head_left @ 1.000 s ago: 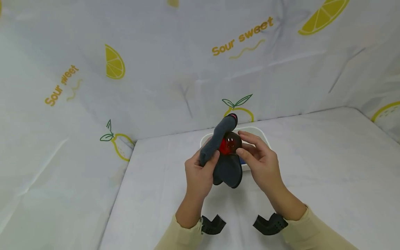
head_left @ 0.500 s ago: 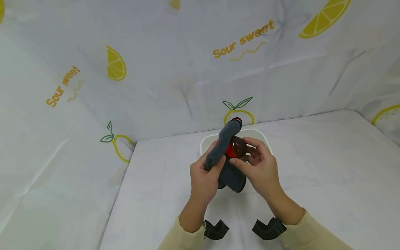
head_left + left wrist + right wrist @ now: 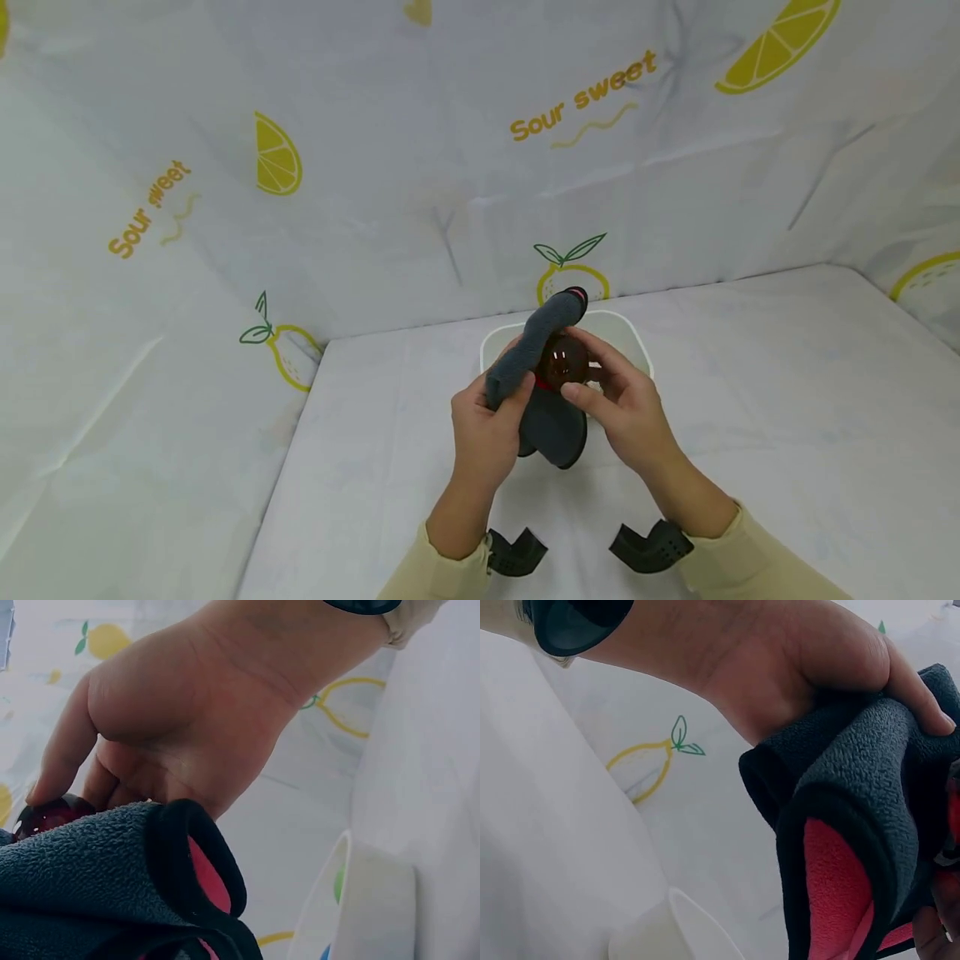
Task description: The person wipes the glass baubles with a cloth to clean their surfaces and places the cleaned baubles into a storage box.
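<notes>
My left hand (image 3: 483, 425) grips a folded dark grey towel (image 3: 553, 425), thumb on top. The towel has a black edge and a pink underside (image 3: 836, 885), seen in the right wrist view. Against its folds sits a glossy ball (image 3: 567, 361), see-through dark brown with a little red showing low on its left. My right hand (image 3: 630, 408) holds this ball between thumb and fingers, from its right side. In the left wrist view, most of the ball is hidden behind the towel.
Behind the hands stands a white plastic basin (image 3: 639, 346) on the white-covered table (image 3: 750, 417). Green (image 3: 340, 885) and blue bits show inside it in the left wrist view. A white lemon-print cloth (image 3: 405, 208) hangs behind the table.
The ball has turned in my right hand, so brown now faces up where more red showed before. Both hands and the towel have shifted slightly nearer and right.
</notes>
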Motion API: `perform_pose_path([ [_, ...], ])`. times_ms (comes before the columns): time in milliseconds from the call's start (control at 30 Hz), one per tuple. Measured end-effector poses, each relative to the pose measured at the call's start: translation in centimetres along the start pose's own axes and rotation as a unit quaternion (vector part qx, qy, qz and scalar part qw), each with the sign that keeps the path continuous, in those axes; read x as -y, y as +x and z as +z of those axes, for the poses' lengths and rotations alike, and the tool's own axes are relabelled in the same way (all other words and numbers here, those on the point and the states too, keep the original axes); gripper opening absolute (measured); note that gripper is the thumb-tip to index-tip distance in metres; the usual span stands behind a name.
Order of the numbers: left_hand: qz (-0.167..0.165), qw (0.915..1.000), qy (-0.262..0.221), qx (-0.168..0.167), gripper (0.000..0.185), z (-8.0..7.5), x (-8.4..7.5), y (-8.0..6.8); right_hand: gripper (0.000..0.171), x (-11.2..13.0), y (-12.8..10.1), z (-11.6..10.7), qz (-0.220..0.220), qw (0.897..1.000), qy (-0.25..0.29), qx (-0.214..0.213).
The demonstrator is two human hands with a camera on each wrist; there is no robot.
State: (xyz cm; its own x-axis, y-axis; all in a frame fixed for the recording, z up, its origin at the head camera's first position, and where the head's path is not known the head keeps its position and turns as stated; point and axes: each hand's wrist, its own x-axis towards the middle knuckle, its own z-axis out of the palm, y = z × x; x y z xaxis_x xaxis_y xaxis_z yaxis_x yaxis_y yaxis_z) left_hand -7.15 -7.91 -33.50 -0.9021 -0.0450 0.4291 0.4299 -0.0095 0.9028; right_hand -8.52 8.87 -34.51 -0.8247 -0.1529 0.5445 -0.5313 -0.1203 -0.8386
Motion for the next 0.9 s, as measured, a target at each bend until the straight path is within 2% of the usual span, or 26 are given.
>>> perform_pose_path([
  [167, -0.036, 0.9992, -0.006, -0.017, 0.02, -0.12, -0.03, -0.12, 0.052, 0.09, 0.1, -0.31, -0.029, 0.996, 0.086, 0.016],
  [267, -0.04, 0.9987, -0.026, -0.014, 0.022, -0.14, -0.14, -0.12, 0.044, 0.23, 0.13, -0.5, -0.03, 0.995, 0.093, 0.014],
  [467, -0.038, 0.9988, -0.025, -0.017, 0.024, -0.16, -0.32, -0.13, 0.041, 0.2, 0.31, -0.79, -0.028, 0.999, 0.041, 0.011],
  [600, -0.039, 0.9989, -0.019, -0.015, 0.022, -0.13, -0.34, -0.18, 0.039, 0.22, 0.31, -0.82, -0.012, 1.0, 0.028, 0.006],
  [767, -0.034, 0.9993, 0.001, -0.019, 0.023, -0.05, -0.3, -0.31, 0.035, -0.09, 0.02, -0.43, 0.023, 0.998, -0.002, -0.053],
  [900, -0.015, 0.9997, 0.004, -0.019, 0.027, -0.04, -0.24, -0.22, 0.033, -0.38, -0.38, 0.02, 0.015, 0.995, -0.07, -0.067],
])
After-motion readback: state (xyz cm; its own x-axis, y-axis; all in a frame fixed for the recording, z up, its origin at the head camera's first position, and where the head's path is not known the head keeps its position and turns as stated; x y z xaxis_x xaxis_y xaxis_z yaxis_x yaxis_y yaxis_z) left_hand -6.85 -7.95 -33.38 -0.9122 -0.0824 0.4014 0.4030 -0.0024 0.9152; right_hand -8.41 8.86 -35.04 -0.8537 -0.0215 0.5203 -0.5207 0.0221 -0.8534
